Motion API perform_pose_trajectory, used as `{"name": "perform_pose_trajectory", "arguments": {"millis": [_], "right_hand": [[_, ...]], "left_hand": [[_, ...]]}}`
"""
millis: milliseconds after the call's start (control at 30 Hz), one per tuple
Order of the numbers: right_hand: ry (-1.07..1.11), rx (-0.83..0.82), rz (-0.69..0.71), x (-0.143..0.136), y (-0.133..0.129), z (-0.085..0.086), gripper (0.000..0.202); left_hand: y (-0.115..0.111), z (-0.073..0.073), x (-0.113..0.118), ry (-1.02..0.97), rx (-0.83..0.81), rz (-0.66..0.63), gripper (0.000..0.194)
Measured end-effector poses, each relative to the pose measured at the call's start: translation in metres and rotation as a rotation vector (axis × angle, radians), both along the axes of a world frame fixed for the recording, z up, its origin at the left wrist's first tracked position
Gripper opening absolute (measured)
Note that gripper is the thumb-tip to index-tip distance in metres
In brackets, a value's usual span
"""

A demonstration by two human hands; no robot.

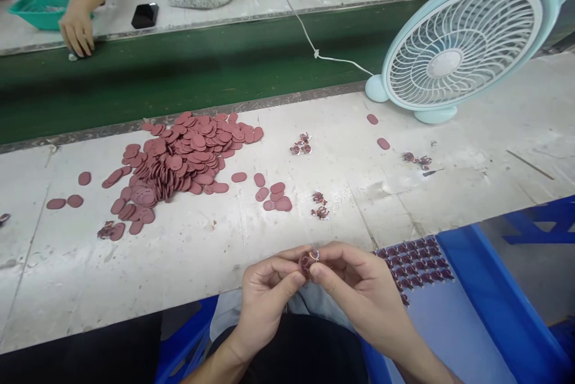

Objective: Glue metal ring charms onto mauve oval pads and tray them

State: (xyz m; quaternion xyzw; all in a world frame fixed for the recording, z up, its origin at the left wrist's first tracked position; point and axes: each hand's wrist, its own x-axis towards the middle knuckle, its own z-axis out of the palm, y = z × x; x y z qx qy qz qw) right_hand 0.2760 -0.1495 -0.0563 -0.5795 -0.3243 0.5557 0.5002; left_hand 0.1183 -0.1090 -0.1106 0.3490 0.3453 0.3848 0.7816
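Over the near edge of the white worktop (188, 270), my left hand (269, 294) pinches a small dark-red oval piece (306, 262) between thumb and fingertips. My right hand (359, 288) meets it there, thumb and forefinger closed on a little dark-red part with a pale loop (315, 256) against the oval piece. How the two are joined is hidden by my fingers. Ahead lie two small dark-red parts with pale bits (320, 205), and a few loose red ovals (278, 198). To the left spreads a large heap of flat red ovals (179, 156).
A light-blue fan (449, 60) stands at the right, its white cord (305, 30) crossing a green belt (224, 66). Beside my right hand, a blue tray (489, 288) holds rows of finished-looking dark-red pieces (417, 264). Opposite, a co-worker's hand (77, 29) is near a green basket (40, 9).
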Motion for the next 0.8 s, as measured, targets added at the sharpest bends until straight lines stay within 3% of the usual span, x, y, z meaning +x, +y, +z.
{"name": "perform_pose_trajectory", "arguments": {"millis": [333,467,567,700,767,800], "right_hand": [[0.067,0.038,-0.058,-0.002,-0.002,-0.006,0.014],[0.165,0.04,-0.134,0.008,-0.01,-0.015,0.014],[0.209,0.042,-0.294,0.029,-0.031,-0.03,0.012],[0.104,-0.018,-0.592,0.068,-0.07,-0.051,0.017],[0.045,-0.038,-0.729,0.088,-0.09,-0.06,0.023],[0.017,-0.044,-0.788,0.097,-0.1,-0.064,0.024]], "left_hand": [[0.001,0.004,0.004,0.029,0.019,0.004,0.008],[0.012,0.009,-0.002,0.067,0.113,-0.098,0.013],[0.05,0.016,-0.018,0.374,0.426,-0.133,0.017],[0.129,0.02,-0.04,1.077,1.122,-0.116,0.027],[0.161,0.02,-0.043,1.368,1.263,-0.228,0.031],[0.172,0.021,-0.042,1.416,1.274,-0.269,0.032]]}}
